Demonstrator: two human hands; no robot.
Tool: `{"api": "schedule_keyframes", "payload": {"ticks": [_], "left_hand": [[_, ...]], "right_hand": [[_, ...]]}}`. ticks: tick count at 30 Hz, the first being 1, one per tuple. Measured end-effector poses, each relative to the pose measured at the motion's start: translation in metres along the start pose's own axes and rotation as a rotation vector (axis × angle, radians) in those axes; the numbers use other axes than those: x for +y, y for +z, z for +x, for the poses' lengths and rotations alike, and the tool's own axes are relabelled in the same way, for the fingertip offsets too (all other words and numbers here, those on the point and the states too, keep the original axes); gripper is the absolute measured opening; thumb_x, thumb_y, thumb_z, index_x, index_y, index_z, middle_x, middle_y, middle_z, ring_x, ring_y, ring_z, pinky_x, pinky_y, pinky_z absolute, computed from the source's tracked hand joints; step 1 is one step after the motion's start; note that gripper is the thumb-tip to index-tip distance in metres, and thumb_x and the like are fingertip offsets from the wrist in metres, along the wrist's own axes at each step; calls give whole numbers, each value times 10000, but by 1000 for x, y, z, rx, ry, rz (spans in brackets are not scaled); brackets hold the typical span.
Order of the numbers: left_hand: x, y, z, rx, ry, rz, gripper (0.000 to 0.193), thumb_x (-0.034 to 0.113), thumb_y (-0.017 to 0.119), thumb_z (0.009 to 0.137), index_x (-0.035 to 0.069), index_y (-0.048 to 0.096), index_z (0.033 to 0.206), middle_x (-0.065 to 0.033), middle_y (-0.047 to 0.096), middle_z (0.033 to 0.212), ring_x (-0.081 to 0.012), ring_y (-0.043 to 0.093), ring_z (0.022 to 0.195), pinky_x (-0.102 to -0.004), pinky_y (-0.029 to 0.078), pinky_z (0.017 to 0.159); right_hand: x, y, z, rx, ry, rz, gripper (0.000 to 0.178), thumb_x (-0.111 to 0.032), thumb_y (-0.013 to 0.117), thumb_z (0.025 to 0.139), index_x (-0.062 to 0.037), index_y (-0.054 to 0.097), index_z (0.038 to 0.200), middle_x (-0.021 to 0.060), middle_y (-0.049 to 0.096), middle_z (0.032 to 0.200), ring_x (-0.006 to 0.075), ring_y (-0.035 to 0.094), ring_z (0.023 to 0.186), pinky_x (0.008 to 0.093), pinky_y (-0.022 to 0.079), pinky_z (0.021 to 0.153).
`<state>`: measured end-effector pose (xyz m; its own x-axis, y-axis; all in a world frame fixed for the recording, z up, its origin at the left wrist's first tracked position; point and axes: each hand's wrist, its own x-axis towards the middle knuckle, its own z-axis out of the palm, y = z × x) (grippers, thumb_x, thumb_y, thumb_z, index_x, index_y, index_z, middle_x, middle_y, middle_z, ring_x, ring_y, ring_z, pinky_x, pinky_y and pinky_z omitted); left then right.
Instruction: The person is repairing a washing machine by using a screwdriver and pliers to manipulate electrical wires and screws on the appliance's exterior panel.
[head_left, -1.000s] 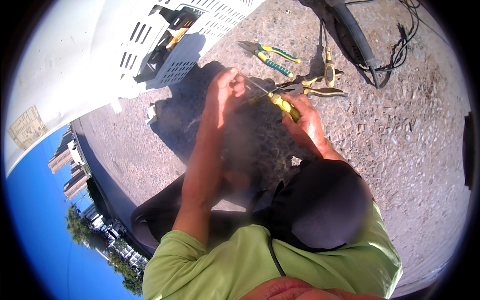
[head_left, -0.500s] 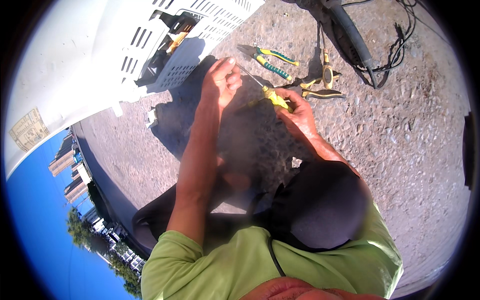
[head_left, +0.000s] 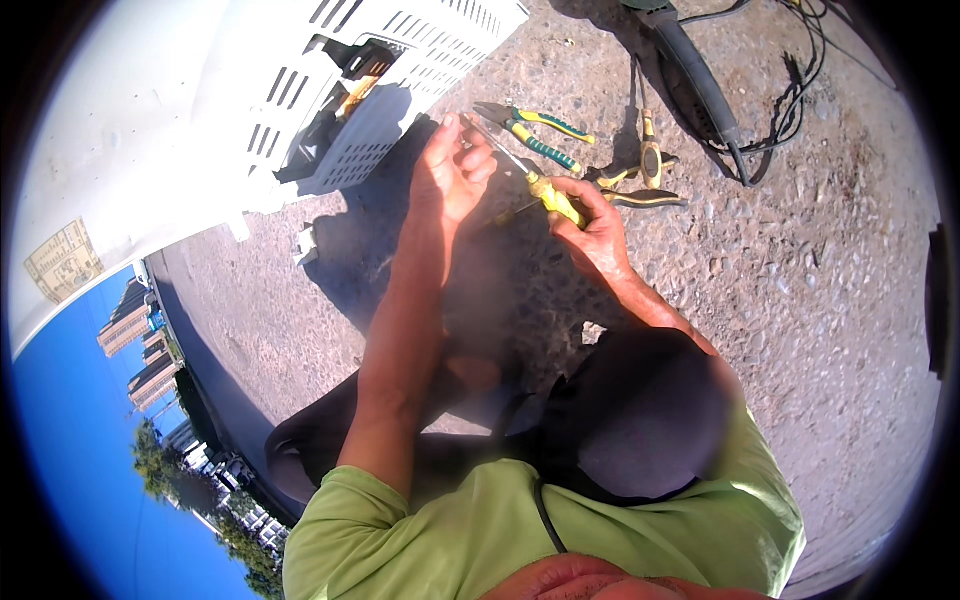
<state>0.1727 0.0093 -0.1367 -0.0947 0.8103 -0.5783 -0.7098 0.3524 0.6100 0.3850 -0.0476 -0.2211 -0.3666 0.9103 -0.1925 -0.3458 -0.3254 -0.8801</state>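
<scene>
My right hand [head_left: 597, 232] is closed round the yellow handle of a screwdriver [head_left: 557, 202], whose thin metal shaft points up and left. At the tip of that shaft, my left hand [head_left: 447, 175] has its thumb and curled fingers drawn together. Anything small between those fingertips is hidden. Just beyond lie cutting pliers with green-and-yellow grips [head_left: 540, 140] on the ground. To the right of them are a second screwdriver [head_left: 651, 155] with a yellow-and-black handle and another pair of pliers [head_left: 645, 199], partly under it.
A large white appliance casing [head_left: 150, 120] with slotted vents and an opening [head_left: 345, 100] fills the upper left. A dark corded power tool [head_left: 700, 80] lies at the upper right with loose black cable [head_left: 790, 125]. A small white piece [head_left: 306, 245] sits on the rough ground.
My left hand has shifted slightly right and its fingers have loosened a little around the screwdriver's tip. The right hand keeps its hold. The view has moved slightly.
</scene>
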Motion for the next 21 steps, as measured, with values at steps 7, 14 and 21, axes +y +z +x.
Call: {"api": "schedule_keyframes", "payload": {"ticks": [7, 14, 21], "left_hand": [[-9, -11, 3, 140, -26, 35, 387, 436, 643, 954, 50, 649, 990, -47, 576, 836, -124, 466, 620, -267, 372, 546], [-42, -45, -12, 205, -113, 45, 351, 402, 656, 958, 53, 644, 998, -61, 594, 851, -138, 496, 658, -274, 415, 574], [-66, -88, -13, 276, -142, 104, 303, 361, 570, 1015, 61, 606, 1021, -60, 595, 845, -158, 493, 654, -280, 401, 568]], "right_hand": [[-15, 0, 15, 61, 1, 40, 418, 7, 650, 873, -4, 585, 1286, 74, 637, 1186, 130, 588, 1090, 277, 467, 937], [-13, -20, 65, 216, -58, -146, 393, -76, 664, 857, -3, 626, 1241, 112, 683, 1125, 149, 638, 1011, 294, 508, 882], [-22, -30, 102, 284, 38, -233, 407, -104, 665, 848, -19, 638, 1245, 111, 718, 975, 148, 653, 850, 299, 528, 780]]}}
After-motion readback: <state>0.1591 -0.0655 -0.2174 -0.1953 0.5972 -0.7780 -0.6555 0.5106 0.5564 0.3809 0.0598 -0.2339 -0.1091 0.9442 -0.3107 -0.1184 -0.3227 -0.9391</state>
